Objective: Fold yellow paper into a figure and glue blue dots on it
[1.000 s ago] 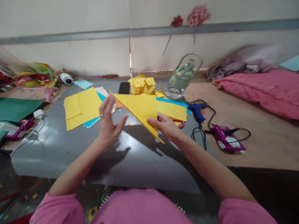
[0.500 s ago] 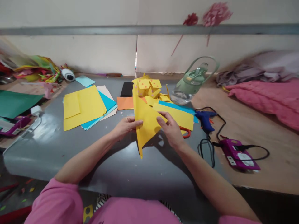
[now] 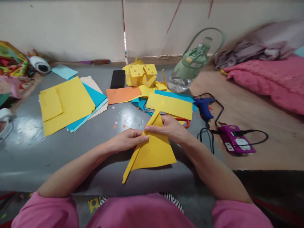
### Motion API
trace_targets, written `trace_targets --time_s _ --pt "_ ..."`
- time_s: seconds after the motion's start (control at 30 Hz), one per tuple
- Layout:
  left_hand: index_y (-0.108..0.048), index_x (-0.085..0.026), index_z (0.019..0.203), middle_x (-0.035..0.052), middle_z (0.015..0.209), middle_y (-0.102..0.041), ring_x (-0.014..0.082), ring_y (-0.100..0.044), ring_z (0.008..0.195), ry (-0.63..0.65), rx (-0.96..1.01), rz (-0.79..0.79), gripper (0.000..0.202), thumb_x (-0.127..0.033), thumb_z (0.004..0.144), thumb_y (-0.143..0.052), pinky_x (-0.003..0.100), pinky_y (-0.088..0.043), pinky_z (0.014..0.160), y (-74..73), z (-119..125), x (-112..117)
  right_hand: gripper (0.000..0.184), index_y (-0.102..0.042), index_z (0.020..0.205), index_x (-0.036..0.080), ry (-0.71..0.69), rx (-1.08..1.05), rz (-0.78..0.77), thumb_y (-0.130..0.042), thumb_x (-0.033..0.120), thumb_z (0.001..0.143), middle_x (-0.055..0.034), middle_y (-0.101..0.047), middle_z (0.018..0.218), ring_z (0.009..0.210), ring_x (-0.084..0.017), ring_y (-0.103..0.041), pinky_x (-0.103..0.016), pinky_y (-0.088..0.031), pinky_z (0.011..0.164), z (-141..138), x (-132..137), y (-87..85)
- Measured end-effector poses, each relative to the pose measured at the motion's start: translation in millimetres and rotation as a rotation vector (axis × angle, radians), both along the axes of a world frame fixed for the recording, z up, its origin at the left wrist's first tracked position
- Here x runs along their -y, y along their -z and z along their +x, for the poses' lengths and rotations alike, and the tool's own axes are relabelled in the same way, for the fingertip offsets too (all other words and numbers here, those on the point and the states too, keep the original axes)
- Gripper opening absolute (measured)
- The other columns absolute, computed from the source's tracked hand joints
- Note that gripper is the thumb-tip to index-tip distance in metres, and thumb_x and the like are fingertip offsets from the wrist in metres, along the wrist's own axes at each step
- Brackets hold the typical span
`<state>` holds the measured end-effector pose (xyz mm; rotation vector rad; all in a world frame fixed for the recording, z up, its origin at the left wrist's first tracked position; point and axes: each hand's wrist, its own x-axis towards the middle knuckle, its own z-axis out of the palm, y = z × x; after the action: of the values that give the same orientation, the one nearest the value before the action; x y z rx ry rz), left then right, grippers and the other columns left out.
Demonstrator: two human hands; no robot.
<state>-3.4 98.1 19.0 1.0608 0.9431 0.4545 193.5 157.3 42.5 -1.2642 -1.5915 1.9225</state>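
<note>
A yellow paper sheet (image 3: pixel 154 152), roughly triangular with a narrow folded strip along its left edge, is held over the front of the grey table. My left hand (image 3: pixel 130 139) pinches the folded edge, thumb on top. My right hand (image 3: pixel 169 128) grips the upper part, its thumb pressed on the fold close to the left thumb. Just beyond the hands lie a flat yellow paper piece (image 3: pixel 171 106), blue paper (image 3: pixel 175 96) and red-handled scissors (image 3: pixel 186 122), partly covered. The fingers beneath the sheet are hidden.
Stacked yellow sheets (image 3: pixel 73 98) lie left, over blue ones. A spotted yellow paper model (image 3: pixel 142 74), black phone (image 3: pixel 117 79) and orange paper (image 3: pixel 123 94) are behind. Right are a green-topped bottle (image 3: pixel 190 66), blue glue gun (image 3: pixel 204 107), purple power strip (image 3: pixel 235 139) and cords.
The yellow sheet has turned and come down toward me, its wide end now facing me. My right hand has moved in beside my left on the fold. The view has tilted down.
</note>
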Motion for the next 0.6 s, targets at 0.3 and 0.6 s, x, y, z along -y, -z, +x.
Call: trace_targets --time_s 0.3,0.6 --pt "-0.071 -0.017 0.092 0.0073 0.093 -0.075 0.0212 -0.069 0.085 -0.045 -0.006 0.067 0.052 -0.068 0.086 -0.061 0.030 -0.051 0.077 1.3 -5 2 0.033 -0.076 0.075 0.019 0.086 -0.107 -0.036 -0.088 0.047 0.063 -0.0025 -0.074 0.073 0.063 -0.016 -0.068 -0.029 -0.054 0.059 -5 7 1.6" --pt "-0.068 -0.017 0.079 0.0051 0.078 -0.072 0.0155 -0.065 0.067 -0.128 0.057 -0.053 0.049 -0.066 0.077 -0.072 0.025 -0.049 0.063 -2.7 -4 5 0.039 -0.068 0.065 0.021 0.517 -0.217 0.256 -0.087 0.056 0.061 0.0010 -0.066 0.068 0.063 -0.011 -0.058 -0.023 -0.048 0.061 5 -26 -0.5"
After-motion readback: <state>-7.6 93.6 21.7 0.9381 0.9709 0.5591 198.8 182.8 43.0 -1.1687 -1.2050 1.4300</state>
